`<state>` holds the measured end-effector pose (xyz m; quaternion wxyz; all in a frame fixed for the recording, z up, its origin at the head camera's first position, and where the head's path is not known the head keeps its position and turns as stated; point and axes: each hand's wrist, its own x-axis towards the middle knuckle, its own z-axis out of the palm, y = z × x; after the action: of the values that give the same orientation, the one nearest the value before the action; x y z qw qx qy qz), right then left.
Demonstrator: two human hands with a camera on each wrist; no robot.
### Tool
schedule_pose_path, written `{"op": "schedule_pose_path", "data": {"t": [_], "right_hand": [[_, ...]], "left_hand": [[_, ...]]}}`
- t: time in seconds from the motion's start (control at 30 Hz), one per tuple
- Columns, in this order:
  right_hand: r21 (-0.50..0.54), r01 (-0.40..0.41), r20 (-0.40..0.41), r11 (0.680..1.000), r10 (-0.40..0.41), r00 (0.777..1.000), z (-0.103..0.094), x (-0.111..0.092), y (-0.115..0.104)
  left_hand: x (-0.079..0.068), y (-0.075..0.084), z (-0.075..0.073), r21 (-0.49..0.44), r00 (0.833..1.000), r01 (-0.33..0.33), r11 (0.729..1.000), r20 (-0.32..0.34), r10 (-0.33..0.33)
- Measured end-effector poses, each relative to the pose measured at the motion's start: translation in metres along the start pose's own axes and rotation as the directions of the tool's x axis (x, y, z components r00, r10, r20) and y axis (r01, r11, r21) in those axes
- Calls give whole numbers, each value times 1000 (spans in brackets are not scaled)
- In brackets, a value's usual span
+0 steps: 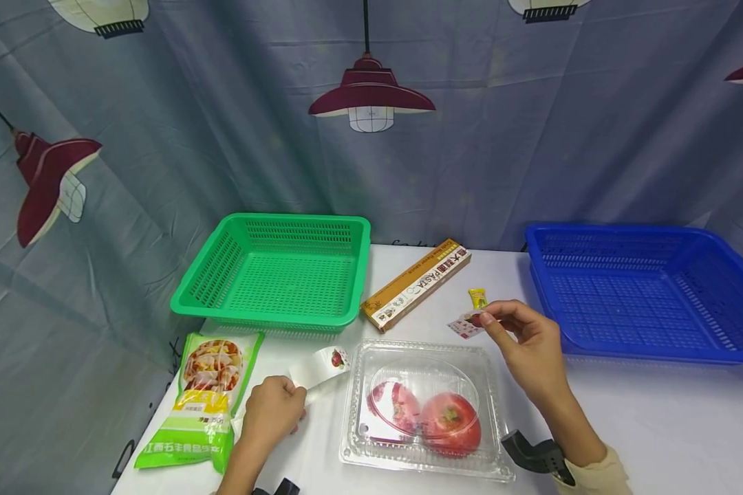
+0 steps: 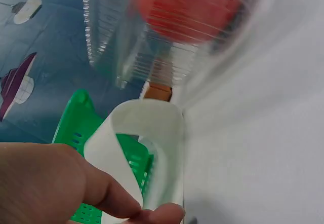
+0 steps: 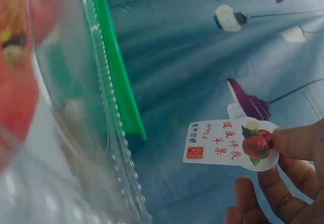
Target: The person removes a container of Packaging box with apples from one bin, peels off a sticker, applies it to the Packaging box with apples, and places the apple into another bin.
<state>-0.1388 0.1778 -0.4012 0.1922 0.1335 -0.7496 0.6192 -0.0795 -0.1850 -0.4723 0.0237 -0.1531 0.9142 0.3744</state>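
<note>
Between thumb and finger, my right hand (image 1: 529, 347) pinches a small white label (image 3: 210, 144) with a printed red apple and red lettering. It holds the label in the air, right of a clear plastic box (image 1: 427, 349). Two red fruits that look like apples (image 1: 452, 421) sit inside the closed box. My left hand (image 1: 272, 416) grips a curled white strip (image 2: 169, 127) of label backing, left of the box. One apple label (image 1: 337, 357) shows on the strip's far end. Part of the strip is hidden behind the left hand.
A green and white food bag (image 1: 204, 405) lies at the left. Behind stand a green basket (image 1: 269, 320), a long pasta box (image 1: 415, 285) and, at the right, a blue basket (image 1: 650, 352). A small yellow packet (image 1: 478, 295) lies beyond my right hand.
</note>
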Motion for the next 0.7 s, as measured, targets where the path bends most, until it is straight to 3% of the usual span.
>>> {"op": "schedule_pose_path", "data": {"t": [0.2, 0.33, 0.5, 0.7], "right_hand": [[-9, 47, 103, 999, -45, 994, 3, -1, -2], [-27, 73, 184, 997, -67, 981, 5, -1, -5], [-53, 74, 272, 996, -56, 961, 8, -1, -11], [-68, 40, 366, 997, -12, 931, 11, 0, -17]], "left_hand": [[6, 7, 4, 213, 998, -36, 976, -47, 47], [7, 13, 7, 238, 995, -61, 969, -63, 78], [4, 21, 11, 173, 985, -133, 976, -82, 149], [-1, 31, 17, -93, 973, -229, 969, 4, 231]]}}
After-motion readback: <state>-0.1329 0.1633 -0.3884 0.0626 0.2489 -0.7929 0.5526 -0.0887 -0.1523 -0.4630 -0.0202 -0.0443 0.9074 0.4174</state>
